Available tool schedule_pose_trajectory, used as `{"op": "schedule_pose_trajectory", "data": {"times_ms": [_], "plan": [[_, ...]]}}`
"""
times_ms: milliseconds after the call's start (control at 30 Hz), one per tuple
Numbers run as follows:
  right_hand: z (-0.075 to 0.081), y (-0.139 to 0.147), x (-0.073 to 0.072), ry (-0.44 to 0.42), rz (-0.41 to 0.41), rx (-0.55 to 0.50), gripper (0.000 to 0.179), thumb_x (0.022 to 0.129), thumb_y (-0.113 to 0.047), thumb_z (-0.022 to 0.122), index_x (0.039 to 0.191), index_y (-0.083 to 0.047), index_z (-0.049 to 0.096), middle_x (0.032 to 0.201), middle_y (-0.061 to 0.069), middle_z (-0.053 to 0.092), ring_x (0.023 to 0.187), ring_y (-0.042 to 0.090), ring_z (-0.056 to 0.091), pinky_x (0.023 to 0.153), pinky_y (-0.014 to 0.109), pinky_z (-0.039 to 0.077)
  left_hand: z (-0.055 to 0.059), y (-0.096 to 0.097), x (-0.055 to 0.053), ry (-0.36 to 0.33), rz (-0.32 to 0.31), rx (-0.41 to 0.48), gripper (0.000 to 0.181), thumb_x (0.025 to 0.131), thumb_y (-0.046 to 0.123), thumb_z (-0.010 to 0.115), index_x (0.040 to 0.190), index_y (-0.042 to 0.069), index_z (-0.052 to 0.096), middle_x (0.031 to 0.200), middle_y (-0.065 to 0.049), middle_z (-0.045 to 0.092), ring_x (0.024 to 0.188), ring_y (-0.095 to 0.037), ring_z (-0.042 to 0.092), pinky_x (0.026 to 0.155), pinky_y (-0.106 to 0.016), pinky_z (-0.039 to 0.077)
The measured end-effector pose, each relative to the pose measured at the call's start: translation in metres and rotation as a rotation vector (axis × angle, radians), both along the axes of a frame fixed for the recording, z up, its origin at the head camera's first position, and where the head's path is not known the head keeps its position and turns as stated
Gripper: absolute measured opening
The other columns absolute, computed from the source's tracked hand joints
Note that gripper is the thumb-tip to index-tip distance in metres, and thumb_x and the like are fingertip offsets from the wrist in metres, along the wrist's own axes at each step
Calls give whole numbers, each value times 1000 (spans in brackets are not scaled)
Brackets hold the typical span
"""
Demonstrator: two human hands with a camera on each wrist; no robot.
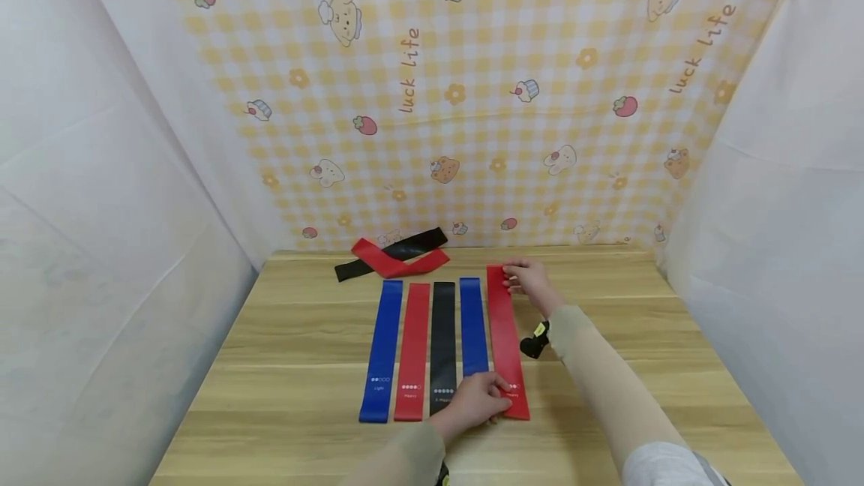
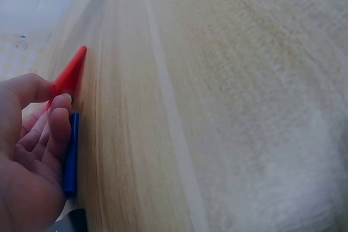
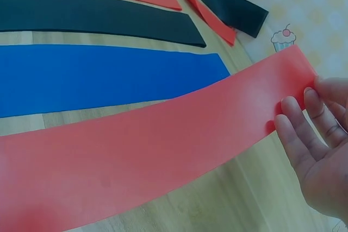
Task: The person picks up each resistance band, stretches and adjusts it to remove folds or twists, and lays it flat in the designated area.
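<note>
Hands [image 1: 475,400] [image 1: 529,281] pinching ends, red band [image 1: 504,328] between

Red band [image 1: 502,328], blue band [image 1: 474,328], black band [image 1: 443,336]; backdrop [image 1: 486,43] yellow-white gingham.

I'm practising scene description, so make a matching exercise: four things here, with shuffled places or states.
1. Left hand
2. Right hand
3. Dotted black band
4. Bent red band

A. Pinching far end of rightmost red band
B. Middle of five side by side
C. Lying across a loose black band
D. Pinching near end of rightmost red band

Pairs: 1-D, 2-A, 3-B, 4-C
</note>
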State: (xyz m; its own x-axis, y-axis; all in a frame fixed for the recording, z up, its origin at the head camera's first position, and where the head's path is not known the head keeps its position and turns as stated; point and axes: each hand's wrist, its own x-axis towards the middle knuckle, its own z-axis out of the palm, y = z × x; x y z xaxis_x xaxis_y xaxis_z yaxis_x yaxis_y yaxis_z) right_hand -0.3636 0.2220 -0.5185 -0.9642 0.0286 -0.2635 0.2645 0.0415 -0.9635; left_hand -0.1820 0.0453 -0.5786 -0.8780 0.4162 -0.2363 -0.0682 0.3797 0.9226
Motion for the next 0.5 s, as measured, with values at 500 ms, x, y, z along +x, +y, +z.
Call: {"op": "schedule_pose_trajectory", "data": {"times_ms": [500], "plan": [[-8, -1, 4, 13, 2, 43, 29, 97, -14, 59, 121, 4, 59, 102, 19, 62, 85, 26, 67, 82, 44, 54, 1, 2, 0, 11, 3, -33, 9, 84, 10, 72, 92, 13, 68, 61, 1, 60, 43, -11, 50, 40, -24, 44]]}}
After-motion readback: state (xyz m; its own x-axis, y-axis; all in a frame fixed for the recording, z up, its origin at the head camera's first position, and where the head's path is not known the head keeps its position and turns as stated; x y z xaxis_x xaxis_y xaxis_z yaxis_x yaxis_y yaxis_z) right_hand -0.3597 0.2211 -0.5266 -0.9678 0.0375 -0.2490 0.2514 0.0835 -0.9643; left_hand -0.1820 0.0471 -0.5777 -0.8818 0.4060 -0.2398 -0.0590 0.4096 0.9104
